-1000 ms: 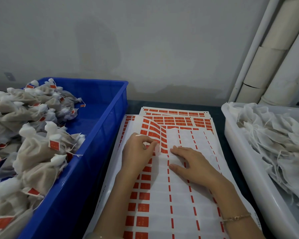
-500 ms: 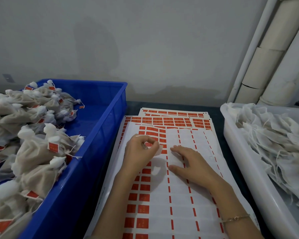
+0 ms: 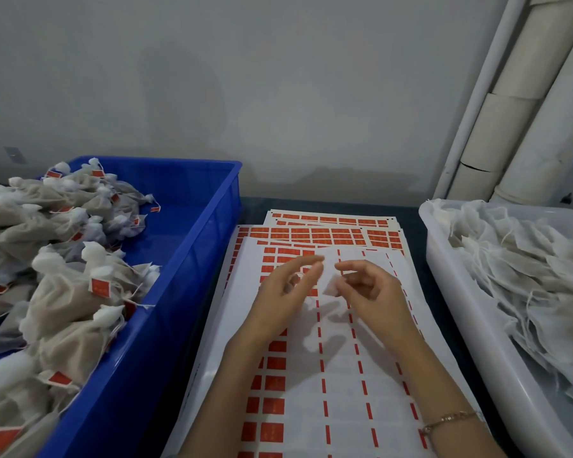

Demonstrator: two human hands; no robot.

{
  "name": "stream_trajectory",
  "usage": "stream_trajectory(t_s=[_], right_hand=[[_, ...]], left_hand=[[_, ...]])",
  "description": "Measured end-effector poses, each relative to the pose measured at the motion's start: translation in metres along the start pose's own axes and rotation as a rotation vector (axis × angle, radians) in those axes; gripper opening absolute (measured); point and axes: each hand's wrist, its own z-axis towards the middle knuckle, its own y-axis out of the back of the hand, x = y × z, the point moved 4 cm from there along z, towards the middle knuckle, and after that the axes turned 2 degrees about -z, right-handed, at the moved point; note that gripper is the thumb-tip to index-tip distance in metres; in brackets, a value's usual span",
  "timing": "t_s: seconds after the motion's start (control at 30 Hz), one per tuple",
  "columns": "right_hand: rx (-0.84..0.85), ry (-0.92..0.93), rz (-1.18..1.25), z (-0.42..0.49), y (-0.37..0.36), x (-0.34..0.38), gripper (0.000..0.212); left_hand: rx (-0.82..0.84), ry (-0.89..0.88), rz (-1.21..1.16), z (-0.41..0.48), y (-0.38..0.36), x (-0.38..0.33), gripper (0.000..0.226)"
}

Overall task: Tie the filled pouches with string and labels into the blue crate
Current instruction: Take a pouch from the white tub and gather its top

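A stack of label sheets (image 3: 338,385) with red stickers lies in front of me. Both hands hover just above it. My right hand (image 3: 371,292) pinches a small pale label piece (image 3: 332,287) between thumb and fingers. My left hand (image 3: 285,292) is beside it, fingers curved and apart, thumb and forefinger near each other; I cannot tell whether it holds anything. The blue crate (image 3: 179,259) on the left holds several tied pouches (image 3: 70,292) with red labels.
A white tub (image 3: 444,276) on the right is full of flat, untied pouches with strings (image 3: 523,279). Pale pipes (image 3: 510,120) run up the wall at the back right. The dark table edge shows between the containers.
Both hands have lifted off the label sheet. The right hand, flat on the sheet before, now pinches a small pale piece. The left hand has opened out from its pinch.
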Motion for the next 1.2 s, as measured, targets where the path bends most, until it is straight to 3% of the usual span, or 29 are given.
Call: stream_trajectory(t_s=[0.07,0.17,0.23,0.33,0.4,0.43,0.53,0.67,0.9,1.07,1.2], right_hand=[[-0.065,-0.043,0.03,0.001,0.011,-0.003,0.022],[-0.08,-0.087,0.095,0.004,0.018,-0.001,0.016],[0.002,-0.092,0.098,0.004,0.012,0.005,0.013],[0.228,-0.09,0.099,-0.001,-0.007,0.011,0.033],[0.301,-0.124,0.098,-0.007,-0.016,0.009,0.018],[0.289,-0.126,0.083,-0.009,-0.017,0.009,0.015],[0.217,-0.112,0.032,-0.009,-0.012,0.003,0.034],[0.233,-0.123,0.144,-0.005,-0.008,0.005,0.042],[0.195,-0.133,0.262,-0.002,-0.005,0.005,0.048],[0.147,-0.187,0.26,0.001,0.0,0.003,0.03],[-0.063,-0.249,0.176,0.008,0.008,-0.005,0.007]], left_hand=[[0.077,0.092,-0.086,0.002,-0.003,0.002,0.04],[0.053,0.256,-0.34,-0.001,0.0,0.007,0.057],[0.046,0.222,-0.303,-0.001,-0.002,0.0,0.053],[0.021,0.121,-0.258,0.0,-0.003,-0.005,0.054],[0.031,0.096,-0.233,0.002,-0.002,-0.001,0.046],[0.048,0.081,-0.221,0.001,-0.002,0.001,0.037],[0.006,0.034,-0.19,0.0,0.002,0.002,0.029],[-0.081,0.032,-0.09,0.004,0.002,0.007,0.007],[-0.054,0.004,0.026,0.004,0.004,0.01,0.007],[-0.037,-0.023,0.059,0.003,0.003,0.006,0.008],[0.031,-0.06,0.042,-0.001,-0.002,0.001,0.009]])
